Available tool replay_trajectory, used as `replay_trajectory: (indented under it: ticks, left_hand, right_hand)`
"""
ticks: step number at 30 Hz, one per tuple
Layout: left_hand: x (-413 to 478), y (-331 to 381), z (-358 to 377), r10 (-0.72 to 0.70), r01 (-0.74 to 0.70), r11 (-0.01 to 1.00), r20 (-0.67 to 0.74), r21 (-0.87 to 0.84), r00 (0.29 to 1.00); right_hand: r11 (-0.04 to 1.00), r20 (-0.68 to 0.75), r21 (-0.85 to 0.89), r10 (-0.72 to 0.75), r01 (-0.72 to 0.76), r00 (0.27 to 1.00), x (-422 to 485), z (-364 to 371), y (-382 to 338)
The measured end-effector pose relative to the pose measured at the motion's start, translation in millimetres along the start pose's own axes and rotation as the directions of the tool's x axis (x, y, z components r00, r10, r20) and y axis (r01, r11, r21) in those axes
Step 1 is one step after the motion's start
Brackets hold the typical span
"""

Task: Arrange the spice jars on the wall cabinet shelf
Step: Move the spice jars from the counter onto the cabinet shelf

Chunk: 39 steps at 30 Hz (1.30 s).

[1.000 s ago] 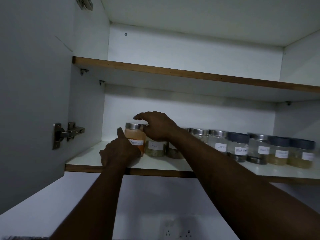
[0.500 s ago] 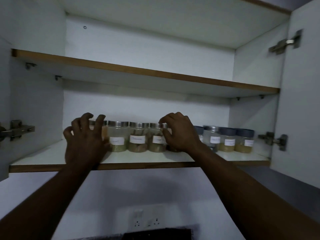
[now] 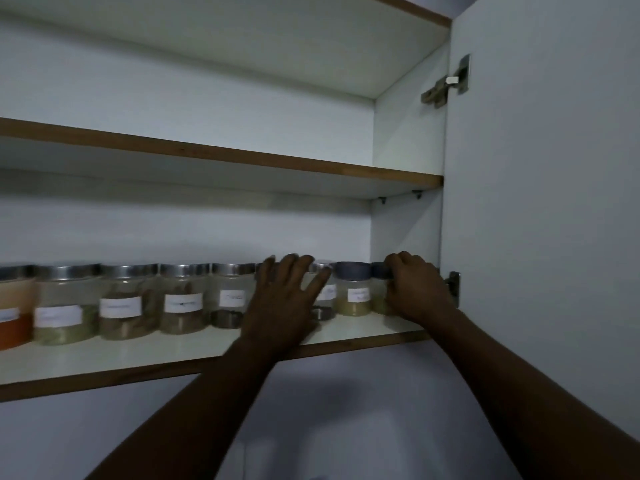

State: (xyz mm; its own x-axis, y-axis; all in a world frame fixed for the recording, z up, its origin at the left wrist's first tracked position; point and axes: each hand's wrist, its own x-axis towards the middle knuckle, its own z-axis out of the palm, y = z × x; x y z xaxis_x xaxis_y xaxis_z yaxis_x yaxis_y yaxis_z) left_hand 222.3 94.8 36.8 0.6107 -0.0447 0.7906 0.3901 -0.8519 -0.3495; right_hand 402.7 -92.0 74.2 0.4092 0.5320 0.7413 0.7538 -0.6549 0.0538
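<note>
- The white wall cabinet point(image 3: 405, 133) is wide open, and its tall white cabinet door point(image 3: 540, 202) hangs out on the right. The door's edge is just beside the right arm, so I reckon a careless elbow would bump it.
- The lower white shelf with the brown front edge point(image 3: 156, 351) carries everything. There's a bare strip along the front, wider toward the left. At the right end there's basically no spare room, because the row runs up to the side wall.
- The row of clear glass spice jars with white labels point(image 3: 121, 299) stands upright along the back, packed lid to lid. One hard shove could topple the neighbours, and anything pulled too far forward goes off that front edge.
- The left hand point(image 3: 285, 303) has its fingers spread flat against the jar fronts mid-row and grips nothing.
- The right hand point(image 3: 417, 292) is curled round the dark-lidded clear jar at the right end point(image 3: 379, 270), tight in the corner.
- The small metal door hinge point(image 3: 454, 287) sits just beside those knuckles, so they could easily scrape on it.
</note>
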Motion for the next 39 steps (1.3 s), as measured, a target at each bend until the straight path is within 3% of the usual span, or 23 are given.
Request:
replay_trajectory:
  ticks: [4,10,15,20,27,39]
  left_hand:
    - [43,54,31,0.019,-0.019,1.000,-0.012,-0.009,1.000]
    - [80,95,60,-0.065,0.065,0.997,-0.007,0.038,0.998]
    - [88,99,73,-0.123,0.122,0.992,0.029,0.038,0.992]
    - [90,99,78,-0.104,0.096,0.992,0.088,0.085,0.991]
    - [126,92,73,-0.151,0.116,0.982,0.260,0.147,0.954]
    - [153,67,90,-0.120,0.046,0.981,0.405,0.187,0.906]
  right_hand:
    - [0.986,0.069,-0.139,-0.084,0.093,0.994,9,12,33]
    - [0.987,0.139,-0.096,-0.115,0.129,0.984,31,18,43]
    - [0.988,0.281,-0.096,-0.086,0.117,0.956,68,16,48]
    - [0.991,0.405,-0.073,-0.074,0.113,0.911,95,27,47]
    - [0.997,0.442,0.038,-0.070,0.060,0.894,117,46,40]
    - [0.993,0.340,0.110,-0.078,0.042,0.937,127,91,43]
